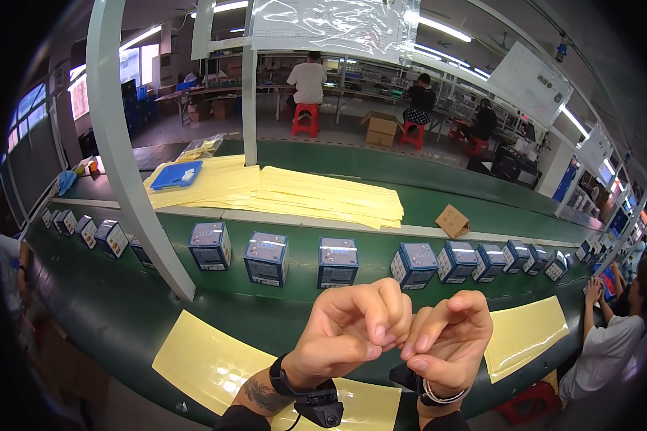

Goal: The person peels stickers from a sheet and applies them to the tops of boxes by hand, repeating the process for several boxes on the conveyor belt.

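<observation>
My left hand (356,323) and my right hand (453,337) are raised side by side above the near edge of the green bench. Both have curled fingers, with thumb and fingertips pinched close together and almost meeting. Whatever lies between the fingertips is too small or too clear to make out. Below my left wrist lies a yellow sheet (201,355) with round, shiny clear spots on it, partly hidden by my forearms. Just beyond my hands stands a blue box (338,262), one of a row. Black straps with small devices are around my wrists.
More blue boxes (266,258) line the green belt (305,248) left and right. Behind it lie stacked yellow sheets (323,194), a blue tray (177,174) and a brown carton piece (453,220). A white post (122,144) rises at left. Another person (611,337) works at right beside a yellow sheet (528,337).
</observation>
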A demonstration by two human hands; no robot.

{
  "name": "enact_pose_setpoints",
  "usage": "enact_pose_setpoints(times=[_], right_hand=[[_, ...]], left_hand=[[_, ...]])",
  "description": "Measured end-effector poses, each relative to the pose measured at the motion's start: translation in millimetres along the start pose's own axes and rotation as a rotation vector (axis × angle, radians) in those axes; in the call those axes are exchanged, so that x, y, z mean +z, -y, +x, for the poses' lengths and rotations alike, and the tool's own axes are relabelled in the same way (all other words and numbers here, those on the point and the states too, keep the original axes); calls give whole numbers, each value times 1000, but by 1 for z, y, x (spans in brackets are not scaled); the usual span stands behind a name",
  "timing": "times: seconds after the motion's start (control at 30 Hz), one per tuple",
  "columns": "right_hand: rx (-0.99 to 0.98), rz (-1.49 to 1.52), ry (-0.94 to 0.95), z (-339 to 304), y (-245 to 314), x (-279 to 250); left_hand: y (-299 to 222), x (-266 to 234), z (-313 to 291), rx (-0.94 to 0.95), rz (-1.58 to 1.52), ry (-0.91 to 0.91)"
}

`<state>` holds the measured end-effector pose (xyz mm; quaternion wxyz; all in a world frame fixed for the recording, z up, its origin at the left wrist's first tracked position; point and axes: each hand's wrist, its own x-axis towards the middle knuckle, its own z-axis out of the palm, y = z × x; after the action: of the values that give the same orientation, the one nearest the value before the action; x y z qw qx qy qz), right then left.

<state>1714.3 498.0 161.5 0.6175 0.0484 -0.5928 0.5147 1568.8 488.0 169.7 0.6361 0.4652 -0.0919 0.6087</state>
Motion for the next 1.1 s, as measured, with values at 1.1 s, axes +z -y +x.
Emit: enact_pose_setpoints(times=[1.1], right_hand=[[13,-94,47,1,13,-24]], left_hand=[[22,24,-2,390,1157,-69]])
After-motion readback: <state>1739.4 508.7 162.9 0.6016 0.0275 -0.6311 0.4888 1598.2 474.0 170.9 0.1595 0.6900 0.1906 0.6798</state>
